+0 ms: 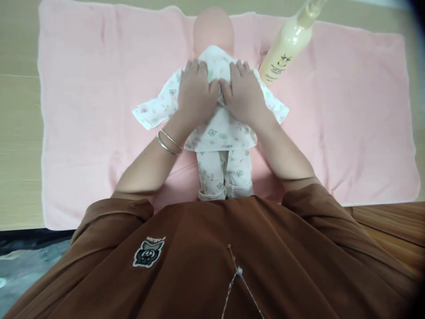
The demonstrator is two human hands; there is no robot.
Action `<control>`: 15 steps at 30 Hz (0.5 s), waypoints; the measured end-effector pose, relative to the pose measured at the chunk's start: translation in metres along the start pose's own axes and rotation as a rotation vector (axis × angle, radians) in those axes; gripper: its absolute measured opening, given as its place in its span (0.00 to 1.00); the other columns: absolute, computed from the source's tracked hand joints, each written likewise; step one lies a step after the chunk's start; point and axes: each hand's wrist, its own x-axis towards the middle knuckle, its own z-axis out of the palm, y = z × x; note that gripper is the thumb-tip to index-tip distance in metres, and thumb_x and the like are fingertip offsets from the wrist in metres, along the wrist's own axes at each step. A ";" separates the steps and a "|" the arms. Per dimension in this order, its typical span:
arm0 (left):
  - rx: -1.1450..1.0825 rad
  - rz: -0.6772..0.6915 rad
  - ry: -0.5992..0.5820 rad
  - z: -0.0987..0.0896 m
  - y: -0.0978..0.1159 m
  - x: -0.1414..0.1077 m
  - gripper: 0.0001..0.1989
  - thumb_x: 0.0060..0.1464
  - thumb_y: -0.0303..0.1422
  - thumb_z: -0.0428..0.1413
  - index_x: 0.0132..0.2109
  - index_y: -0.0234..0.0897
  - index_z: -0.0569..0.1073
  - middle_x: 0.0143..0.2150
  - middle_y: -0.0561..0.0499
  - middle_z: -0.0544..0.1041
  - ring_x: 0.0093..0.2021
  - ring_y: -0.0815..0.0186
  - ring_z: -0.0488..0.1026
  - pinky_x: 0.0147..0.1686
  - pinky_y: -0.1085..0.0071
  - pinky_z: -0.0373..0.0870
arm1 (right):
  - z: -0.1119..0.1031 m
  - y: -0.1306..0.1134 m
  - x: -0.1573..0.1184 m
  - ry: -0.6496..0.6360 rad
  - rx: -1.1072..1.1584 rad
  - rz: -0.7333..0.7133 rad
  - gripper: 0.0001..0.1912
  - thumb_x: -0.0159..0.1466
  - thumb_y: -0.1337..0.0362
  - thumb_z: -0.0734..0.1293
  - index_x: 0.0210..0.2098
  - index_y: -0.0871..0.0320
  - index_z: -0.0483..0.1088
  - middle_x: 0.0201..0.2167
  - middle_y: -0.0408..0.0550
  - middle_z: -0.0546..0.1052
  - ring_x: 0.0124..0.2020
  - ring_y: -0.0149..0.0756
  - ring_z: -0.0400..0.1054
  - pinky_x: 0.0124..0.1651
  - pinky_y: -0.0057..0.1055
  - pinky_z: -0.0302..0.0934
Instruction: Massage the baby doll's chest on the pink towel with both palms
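A baby doll (pixel 213 31) with a smooth bald head lies lengthwise in front of me, no facial features showing. It wears a white printed top (pixel 226 135) with the sleeves spread to both sides, and matching trousers (pixel 210 173) with turned-up cuffs. On the left half of the upper body rests my left hand (pixel 198 91), palm down, fingers stretched toward the head. My right hand (pixel 245 91) lies flat in the same way on the right half. The two thumbs meet or nearly meet at the middle. Whatever is beneath the palms is hidden.
Under the doll is a pink towel (pixel 79 110) spread over a pale wooden surface (pixel 20 115). A pale yellow pump bottle (pixel 288 46) with a cow picture stands or lies to the right of the head; I cannot tell which. Brown wooden boards (pixel 392 221) show at the lower right.
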 end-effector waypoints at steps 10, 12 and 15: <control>0.021 -0.005 -0.001 0.004 0.012 -0.027 0.37 0.68 0.49 0.50 0.73 0.25 0.61 0.80 0.34 0.58 0.83 0.41 0.47 0.85 0.43 0.36 | -0.005 0.015 0.012 -0.060 0.090 -0.019 0.37 0.79 0.52 0.53 0.78 0.70 0.53 0.80 0.60 0.56 0.83 0.55 0.45 0.85 0.53 0.46; -0.061 -0.001 0.035 0.006 0.007 -0.027 0.34 0.66 0.48 0.54 0.70 0.30 0.66 0.79 0.36 0.61 0.83 0.43 0.48 0.86 0.46 0.37 | 0.002 0.018 0.017 -0.006 0.085 -0.016 0.37 0.79 0.51 0.54 0.78 0.71 0.53 0.80 0.62 0.56 0.83 0.59 0.45 0.85 0.58 0.45; -0.146 0.043 0.062 0.006 -0.018 -0.006 0.19 0.64 0.46 0.58 0.55 0.41 0.75 0.67 0.37 0.75 0.76 0.41 0.63 0.83 0.42 0.48 | 0.008 -0.001 -0.003 0.053 0.013 -0.049 0.37 0.78 0.55 0.52 0.76 0.77 0.55 0.78 0.69 0.59 0.81 0.62 0.50 0.84 0.57 0.45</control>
